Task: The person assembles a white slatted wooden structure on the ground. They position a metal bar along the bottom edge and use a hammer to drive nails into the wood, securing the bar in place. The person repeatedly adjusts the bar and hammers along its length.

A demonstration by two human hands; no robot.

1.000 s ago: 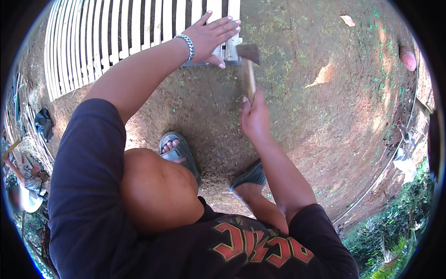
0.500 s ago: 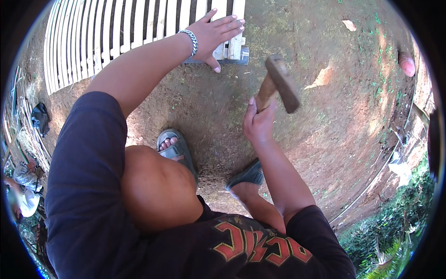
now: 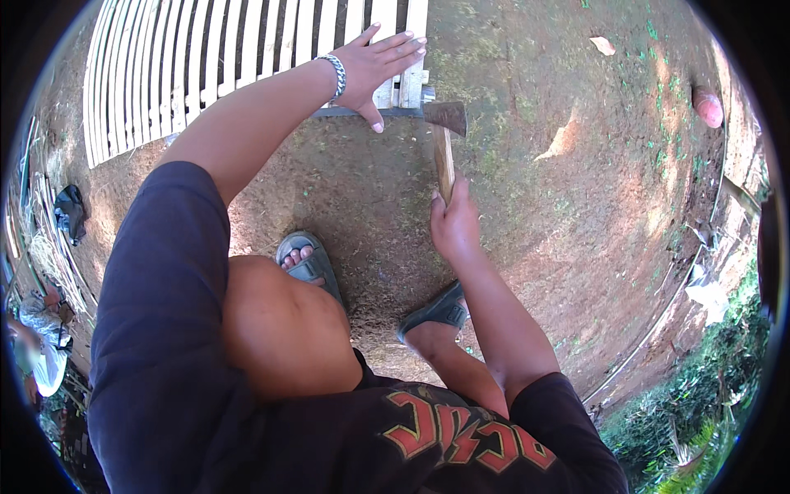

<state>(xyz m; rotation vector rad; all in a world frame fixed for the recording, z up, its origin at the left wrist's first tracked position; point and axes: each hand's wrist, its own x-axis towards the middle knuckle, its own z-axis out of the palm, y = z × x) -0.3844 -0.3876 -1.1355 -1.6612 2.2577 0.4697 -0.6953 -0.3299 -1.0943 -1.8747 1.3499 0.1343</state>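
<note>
A panel of pale, narrow wooden slats lies on the ground at the far left, with a dark strip along its near edge. My left hand, wearing a chain bracelet, rests with fingers spread over the slats at the panel's right end. My right hand is wrapped round the wooden handle of a hatchet. The hatchet's flared edge points right, and its blunt back is at the panel's near right corner. Whether metal and wood touch there is hard to make out.
My sandalled feet stand on bare earth, one sandal beside my bent knee. A rounded pink object lies far right, near a flat pale piece. Sticks and a black item lie left, above a person. Green plants grow lower right.
The hatchet has swung left and away from me, from over the bare ground to the panel's corner. My left hand keeps its place on the slats.
</note>
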